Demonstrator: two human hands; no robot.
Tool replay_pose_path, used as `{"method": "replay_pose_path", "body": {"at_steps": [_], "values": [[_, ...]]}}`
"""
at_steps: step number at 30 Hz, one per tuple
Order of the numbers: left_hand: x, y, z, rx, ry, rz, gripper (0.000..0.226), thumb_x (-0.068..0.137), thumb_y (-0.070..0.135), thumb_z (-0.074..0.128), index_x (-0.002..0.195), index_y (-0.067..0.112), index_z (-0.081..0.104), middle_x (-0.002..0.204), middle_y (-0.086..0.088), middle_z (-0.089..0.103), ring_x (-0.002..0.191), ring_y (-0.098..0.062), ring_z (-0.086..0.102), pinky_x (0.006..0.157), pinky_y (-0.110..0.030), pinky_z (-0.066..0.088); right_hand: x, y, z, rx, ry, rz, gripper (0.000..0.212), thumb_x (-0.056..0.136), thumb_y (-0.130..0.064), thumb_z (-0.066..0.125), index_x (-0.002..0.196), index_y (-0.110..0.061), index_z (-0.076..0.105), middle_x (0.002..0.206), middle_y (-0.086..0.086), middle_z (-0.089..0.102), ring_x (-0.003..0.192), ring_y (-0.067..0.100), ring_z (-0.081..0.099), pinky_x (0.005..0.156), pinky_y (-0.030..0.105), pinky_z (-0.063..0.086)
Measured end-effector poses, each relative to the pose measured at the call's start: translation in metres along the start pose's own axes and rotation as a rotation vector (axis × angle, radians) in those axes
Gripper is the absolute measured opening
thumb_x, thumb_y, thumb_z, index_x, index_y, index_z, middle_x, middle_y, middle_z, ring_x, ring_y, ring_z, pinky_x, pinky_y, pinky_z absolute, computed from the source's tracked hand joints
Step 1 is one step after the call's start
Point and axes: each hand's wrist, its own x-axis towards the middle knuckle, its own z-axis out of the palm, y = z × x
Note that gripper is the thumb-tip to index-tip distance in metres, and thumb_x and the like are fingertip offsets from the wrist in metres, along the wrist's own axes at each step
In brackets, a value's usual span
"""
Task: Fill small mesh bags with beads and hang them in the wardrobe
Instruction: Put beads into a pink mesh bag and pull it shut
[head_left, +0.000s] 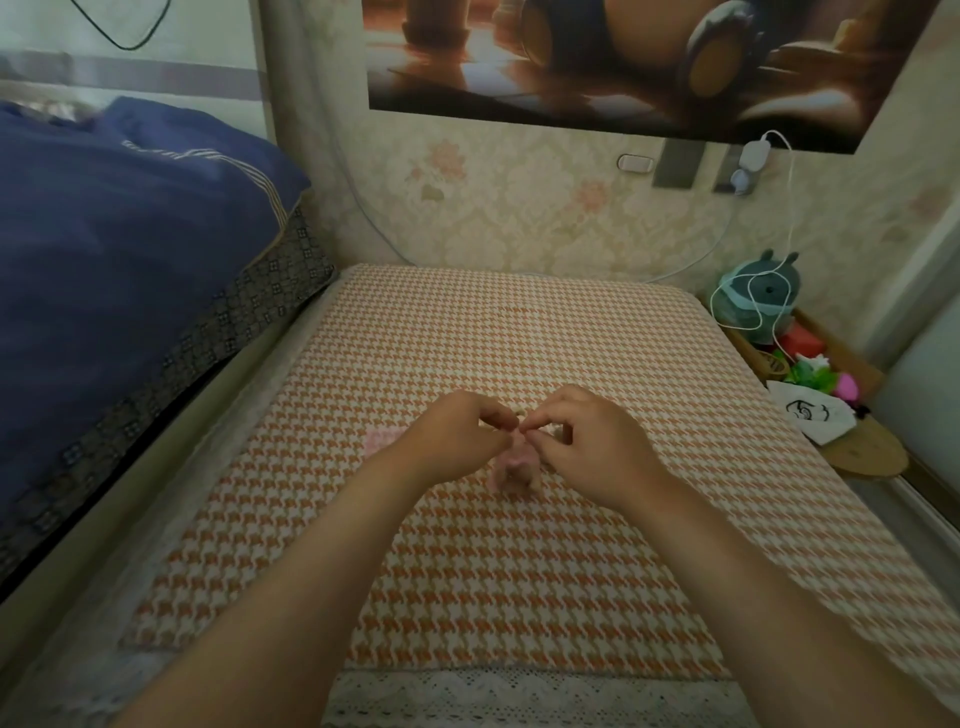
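As fingertips meet over the middle of the houndstooth-covered table (519, 597), the left hand (457, 436) and right hand (592, 447) pinch the top of a small pink mesh bag (511, 470), its contents blurred. A pink patch (378, 441), toward the left edge, is half hidden by the left wrist.

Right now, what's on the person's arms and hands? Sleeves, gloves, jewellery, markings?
Left hand and right hand are bare: no gloves, and no rings, watch or bracelet visible. Left forearm and right forearm are bare to the frame's bottom edge; no sleeves show. No cables or markings.
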Motion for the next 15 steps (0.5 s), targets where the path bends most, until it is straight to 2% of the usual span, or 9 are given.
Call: {"method": "replay_pose_path", "body": {"at_steps": [4,7,8,11,14,15], "values": [[0.004,-0.002,-0.002,-0.039,0.039,0.023,0.024,0.089,0.025,0.067,0.111,0.021,0.074,0.112,0.009,0.071,0.095,-0.004,0.065,0.085,-0.022,0.051,-0.001,0.005,-0.005,-0.044,-0.098,-0.008,0.023,0.089,-0.048,0.058,0.102,-0.039,0.074,0.108,-0.020,0.057,0.081,-0.005,0.049,0.068,0.022,0.040],[0.009,-0.006,-0.003,-0.035,0.129,0.011,0.018,0.092,0.022,0.063,0.105,0.025,0.075,0.099,0.014,0.069,0.063,0.002,0.061,0.059,-0.018,0.051,-0.004,0.008,-0.007,-0.070,-0.133,0.000,0.019,0.089,-0.042,0.063,0.102,-0.037,0.075,0.096,-0.022,0.060,0.079,-0.003,0.053,0.070,0.025,0.045],[0.010,-0.009,-0.002,-0.023,0.163,-0.008,0.017,0.093,0.022,0.061,0.103,0.026,0.074,0.100,0.015,0.068,0.062,0.002,0.061,0.057,-0.019,0.051,-0.005,0.009,-0.008,-0.079,-0.137,0.007,0.015,0.090,-0.038,0.066,0.101,-0.037,0.076,0.091,-0.023,0.060,0.078,-0.003,0.054,0.070,0.025,0.047],[0.016,-0.020,0.003,0.076,0.200,-0.045,0.019,0.093,0.022,0.060,0.105,0.028,0.074,0.113,0.011,0.069,0.089,-0.004,0.063,0.077,-0.025,0.054,-0.005,0.014,-0.009,-0.088,-0.126,0.011,0.012,0.089,-0.036,0.069,0.097,-0.037,0.078,0.089,-0.023,0.065,0.079,-0.002,0.061,0.072,0.030,0.054],[0.023,-0.032,0.015,0.164,0.147,-0.080,0.023,0.093,0.022,0.061,0.112,0.029,0.072,0.118,0.009,0.066,0.091,-0.012,0.065,0.076,-0.029,0.055,-0.004,0.018,-0.009,-0.060,-0.114,0.007,0.010,0.089,-0.034,0.070,0.094,-0.036,0.078,0.092,-0.018,0.070,0.094,0.004,0.067,0.074,0.035,0.057],[0.025,-0.035,0.019,0.197,0.132,-0.063,0.025,0.093,0.021,0.062,0.115,0.029,0.071,0.122,0.006,0.065,0.097,-0.014,0.064,0.080,-0.031,0.055,-0.004,0.019,-0.009,-0.060,-0.117,0.004,0.010,0.089,-0.033,0.070,0.094,-0.036,0.078,0.091,-0.019,0.070,0.094,0.005,0.067,0.074,0.035,0.057]]}}
